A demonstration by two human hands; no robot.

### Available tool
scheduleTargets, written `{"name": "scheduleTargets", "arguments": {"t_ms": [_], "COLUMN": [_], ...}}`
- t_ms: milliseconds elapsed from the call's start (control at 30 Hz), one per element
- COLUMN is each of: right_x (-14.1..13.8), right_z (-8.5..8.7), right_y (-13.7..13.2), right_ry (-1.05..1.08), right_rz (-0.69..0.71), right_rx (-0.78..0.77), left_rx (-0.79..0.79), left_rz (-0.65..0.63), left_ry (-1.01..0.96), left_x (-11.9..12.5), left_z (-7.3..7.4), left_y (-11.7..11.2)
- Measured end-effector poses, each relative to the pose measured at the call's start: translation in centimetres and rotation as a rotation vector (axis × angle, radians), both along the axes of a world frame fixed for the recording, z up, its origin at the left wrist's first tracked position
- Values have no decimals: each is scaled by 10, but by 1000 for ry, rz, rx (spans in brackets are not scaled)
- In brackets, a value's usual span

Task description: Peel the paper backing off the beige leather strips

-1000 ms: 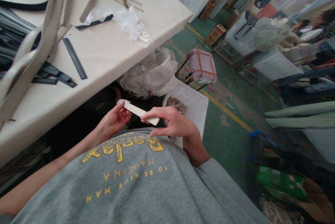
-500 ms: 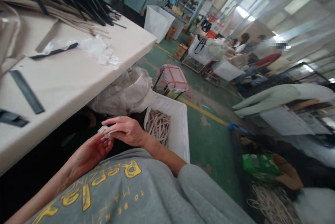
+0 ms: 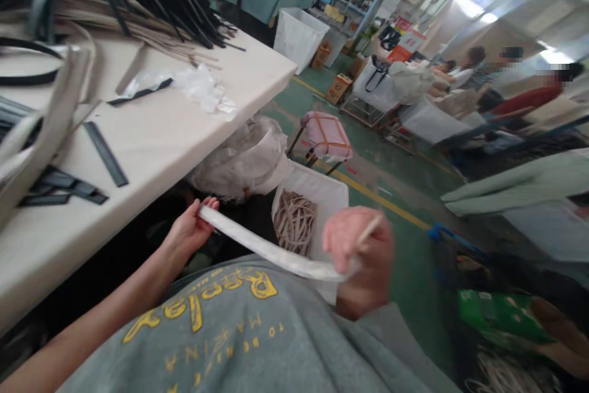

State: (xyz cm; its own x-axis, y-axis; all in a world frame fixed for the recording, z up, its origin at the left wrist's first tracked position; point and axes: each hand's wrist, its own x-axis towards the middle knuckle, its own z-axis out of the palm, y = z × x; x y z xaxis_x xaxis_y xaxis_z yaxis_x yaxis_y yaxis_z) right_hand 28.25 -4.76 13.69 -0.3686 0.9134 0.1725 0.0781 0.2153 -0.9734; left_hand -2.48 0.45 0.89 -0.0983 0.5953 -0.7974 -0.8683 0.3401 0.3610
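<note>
In the head view, the pale strip point(image 3: 271, 252) runs across the lower middle, from eight o'clock round to about five, bowing slightly downward in front of the grey shirt point(image 3: 239, 319) with yellow lettering. At eight o'clock the left hand point(image 3: 196, 224) pinches one end of it between thumb and fingers. Between four and five o'clock the right hand point(image 3: 361, 252) is smeared by blur, but its fingers appear curled tight around the other end, with a narrow tip poking out above them.

Just behind the strip, toward six o'clock, a white crate point(image 3: 334, 192) holds a tangle of beige strips point(image 3: 294, 221). A bulging translucent bag point(image 3: 243, 157) sits beside the crate, near the centre at about nine o'clock. Between one and two o'clock stands a stool point(image 3: 329, 135) with a pink cushioned top.

The worktop point(image 3: 156, 148) fills the side from eight to eleven o'clock. On it lie a short dark piece point(image 3: 105, 154) at nine, crumpled clear plastic point(image 3: 202, 86) at ten, and a heap of long black strips point(image 3: 151, 0) between ten and eleven. A green package point(image 3: 501, 313) shows at four o'clock.
</note>
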Motion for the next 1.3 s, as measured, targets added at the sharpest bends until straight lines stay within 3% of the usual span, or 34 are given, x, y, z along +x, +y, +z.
{"name": "scheduleTargets", "arguments": {"t_ms": [100, 167, 267, 400, 500, 567, 700, 867, 1000, 1167, 1300], "right_x": [30, 23, -23, -91, -117, -126, -134, -144, -150, -149, -148], "right_z": [-2, -6, -23, -63, -90, -98, -90, -59, -40, -36, -37], "right_y": [8, 19, 39, 76, 101, 113, 124, 124, 119, 102, 84], "right_ry": [220, 291, 359, 232, 306, 348, 264, 129, 8, 32, 133], "right_rz": [-87, -150, -97, 82, 130, 163, 278, 309, 285, 246, 107], "right_rx": [62, 8, -189, -331, -370, -378, -321, -141, -68, -135, -11], "left_rx": [65, 128, 241, 447, 584, 636, 674, 758, 745, 799, 916], "left_rz": [-24, -125, -348, -615, -771, -863, -929, -639, -502, -665, -766], "left_ry": [56, 104, 141, 174, 205, 230, 254, 235, 428, 678, 914], "left_x": [1, 5, 13, 19, 20, 19, 17, 15, 12, 7, 8], "left_z": [-6, -8, -12, -22, -28, -29, -18, 15, 37, 37, 30], "left_y": [-2, -11, -27, -41, -46, -47, -43, -17, 10, 10, -9]}}
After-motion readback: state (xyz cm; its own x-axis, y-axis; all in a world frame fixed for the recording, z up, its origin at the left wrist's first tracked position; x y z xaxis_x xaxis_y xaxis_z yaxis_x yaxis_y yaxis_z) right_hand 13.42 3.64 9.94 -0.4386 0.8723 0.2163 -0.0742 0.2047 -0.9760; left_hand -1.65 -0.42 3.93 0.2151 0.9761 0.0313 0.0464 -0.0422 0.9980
